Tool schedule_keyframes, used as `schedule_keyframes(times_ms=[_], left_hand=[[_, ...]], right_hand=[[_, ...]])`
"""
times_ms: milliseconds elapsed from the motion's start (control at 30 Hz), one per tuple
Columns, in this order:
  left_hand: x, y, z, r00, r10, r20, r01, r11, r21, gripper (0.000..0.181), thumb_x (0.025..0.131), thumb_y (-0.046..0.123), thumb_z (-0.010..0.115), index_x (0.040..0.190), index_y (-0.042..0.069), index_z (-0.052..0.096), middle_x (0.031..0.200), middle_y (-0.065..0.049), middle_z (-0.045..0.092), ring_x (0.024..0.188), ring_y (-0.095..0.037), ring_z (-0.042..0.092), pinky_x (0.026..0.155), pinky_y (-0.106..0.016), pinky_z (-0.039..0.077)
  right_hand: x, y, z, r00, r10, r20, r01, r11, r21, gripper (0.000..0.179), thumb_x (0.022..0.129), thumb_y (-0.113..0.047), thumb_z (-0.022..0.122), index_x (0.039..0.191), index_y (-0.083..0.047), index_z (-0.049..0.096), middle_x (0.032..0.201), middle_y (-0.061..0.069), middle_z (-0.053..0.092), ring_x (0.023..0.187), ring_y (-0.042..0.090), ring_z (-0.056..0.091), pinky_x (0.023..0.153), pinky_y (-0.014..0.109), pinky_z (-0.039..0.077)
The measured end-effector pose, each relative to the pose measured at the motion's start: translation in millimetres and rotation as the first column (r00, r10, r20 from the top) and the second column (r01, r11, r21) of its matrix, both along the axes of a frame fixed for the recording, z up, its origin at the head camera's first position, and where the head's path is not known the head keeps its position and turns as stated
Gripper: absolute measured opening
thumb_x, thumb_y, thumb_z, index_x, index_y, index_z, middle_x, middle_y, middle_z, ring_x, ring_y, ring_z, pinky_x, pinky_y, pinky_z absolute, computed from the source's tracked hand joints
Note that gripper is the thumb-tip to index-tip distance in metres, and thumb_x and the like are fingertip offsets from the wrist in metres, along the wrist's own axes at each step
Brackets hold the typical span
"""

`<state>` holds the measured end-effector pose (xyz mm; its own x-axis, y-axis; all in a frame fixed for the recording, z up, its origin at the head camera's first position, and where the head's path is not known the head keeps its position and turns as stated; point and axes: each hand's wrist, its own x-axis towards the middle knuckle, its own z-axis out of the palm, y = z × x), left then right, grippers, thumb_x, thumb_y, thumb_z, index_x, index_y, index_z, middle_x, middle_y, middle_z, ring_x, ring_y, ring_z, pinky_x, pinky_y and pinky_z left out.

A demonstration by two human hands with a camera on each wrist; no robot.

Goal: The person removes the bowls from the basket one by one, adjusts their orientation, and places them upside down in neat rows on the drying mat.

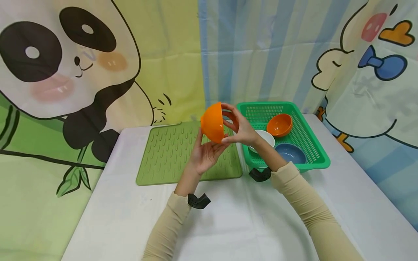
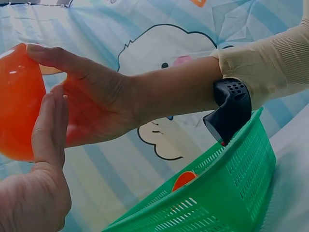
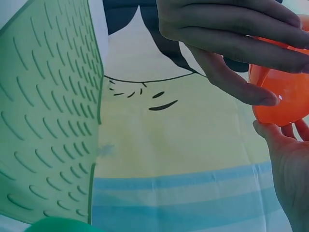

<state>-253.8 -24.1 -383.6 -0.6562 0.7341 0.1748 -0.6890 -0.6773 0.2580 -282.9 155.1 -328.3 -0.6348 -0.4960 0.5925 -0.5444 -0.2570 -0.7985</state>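
An orange bowl [image 1: 212,123], tipped on its side with its opening toward the right, is held up above the green mat [image 1: 169,156]. My right hand [image 1: 241,127] grips it at the rim, thumb low and fingers reaching inside. From below, my left hand [image 1: 206,156] holds the same bowl, palm up, its thumb against the outer side and its fingers under the rim. In the left wrist view the bowl [image 2: 19,106] is cut off by the frame edge. The right wrist view has the right fingers across the bowl [image 3: 285,99].
A green basket [image 1: 318,154] stands to the right on the white table [image 1: 228,217]. Inside it are another orange bowl [image 1: 279,125], a white bowl [image 1: 266,137] and a blue bowl [image 1: 290,153]. A printed curtain [image 1: 176,54] hangs behind the table.
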Motion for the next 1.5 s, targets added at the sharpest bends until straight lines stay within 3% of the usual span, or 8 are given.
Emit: schedule_keyframes(times_ms=[300,500,633,767,967,1033,1267,1500], left_hand=[[0.7,-0.3,-4.2,1.0,0.024,-0.01,-0.024,1.0,0.009,0.065,0.09,0.048,0.052,0.129,-0.003,0.042,0.11,-0.02,0.063,0.098,-0.026,0.063,0.094,-0.028,0.043],[-2.0,-3.0,3.1,0.997,0.069,-0.023,-0.071,0.995,-0.072,0.061,0.089,0.046,0.056,0.123,-0.004,0.048,0.106,-0.018,0.064,0.097,-0.025,0.064,0.09,-0.027,0.047],[-7.0,-8.7,16.8,0.993,0.113,-0.041,-0.119,0.97,-0.211,0.058,0.088,0.045,0.058,0.12,-0.002,0.052,0.102,-0.017,0.066,0.094,-0.025,0.065,0.085,-0.027,0.05],[-13.8,-20.2,33.5,0.987,0.148,-0.062,-0.16,0.921,-0.356,0.057,0.087,0.045,0.059,0.119,-0.002,0.054,0.098,-0.019,0.067,0.09,-0.027,0.066,0.08,-0.027,0.052],[-27.6,-34.8,54.7,0.973,0.139,-0.186,-0.221,0.801,-0.556,0.065,0.089,0.047,0.055,0.127,-0.006,0.046,0.093,-0.02,0.067,0.085,-0.027,0.067,0.075,-0.029,0.054],[-32.0,-39.7,59.6,0.96,0.133,-0.245,-0.261,0.741,-0.618,0.068,0.09,0.047,0.053,0.13,-0.007,0.043,0.093,-0.02,0.067,0.084,-0.027,0.068,0.075,-0.03,0.054],[-43.3,-58.6,66.3,0.922,0.058,-0.383,-0.361,0.483,-0.797,0.076,0.088,0.049,0.055,0.135,-0.005,0.03,0.108,-0.028,0.059,0.087,-0.03,0.066,0.085,-0.037,0.05],[-46.3,-72.4,61.6,0.907,-0.031,-0.42,-0.386,0.334,-0.86,0.073,0.088,0.048,0.057,0.131,-0.006,0.035,0.11,-0.032,0.057,0.086,-0.033,0.066,0.078,-0.037,0.054]], right_hand=[[-2.5,-4,-4.9,1.0,-0.013,-0.012,0.013,1.0,0.023,0.108,0.064,-0.035,0.083,0.141,0.004,0.019,0.145,0.015,0.023,0.131,0.031,0.029,0.108,0.043,0.027],[0.8,-4,0.3,1.0,-0.017,-0.001,0.017,1.0,0.018,0.11,0.064,-0.035,0.083,0.143,0.004,0.016,0.146,0.016,0.022,0.131,0.029,0.029,0.107,0.041,0.03],[2.3,-1,4.9,0.999,-0.046,-0.002,0.046,0.999,0.026,0.112,0.064,-0.035,0.083,0.144,0.003,0.014,0.146,0.017,0.024,0.131,0.027,0.029,0.107,0.039,0.03],[1.1,0,8.8,0.997,-0.065,-0.028,0.067,0.996,0.053,0.112,0.066,-0.033,0.083,0.146,0.0,0.012,0.147,0.017,0.023,0.133,0.027,0.028,0.109,0.037,0.027],[-1.6,2,10.5,0.997,-0.081,-0.015,0.081,0.997,0.018,0.115,0.067,-0.027,0.083,0.149,-0.008,0.004,0.151,0.013,0.017,0.136,0.024,0.022,0.11,0.036,0.024],[-3.0,3,10.4,0.996,-0.087,-0.02,0.087,0.996,0.012,0.115,0.068,-0.025,0.083,0.149,-0.009,0.003,0.151,0.014,0.016,0.137,0.024,0.022,0.11,0.035,0.023],[-3.6,3,15.4,0.982,-0.154,-0.105,0.165,0.981,0.105,0.11,0.069,-0.021,0.082,0.148,-0.005,0.008,0.15,0.018,0.019,0.137,0.027,0.021,0.11,0.039,0.024],[14.2,-6,28.2,0.962,-0.205,-0.178,0.254,0.913,0.319,0.102,0.068,-0.001,0.08,0.145,0.004,0.013,0.148,0.022,0.021,0.136,0.032,0.02,0.109,0.049,0.022]])
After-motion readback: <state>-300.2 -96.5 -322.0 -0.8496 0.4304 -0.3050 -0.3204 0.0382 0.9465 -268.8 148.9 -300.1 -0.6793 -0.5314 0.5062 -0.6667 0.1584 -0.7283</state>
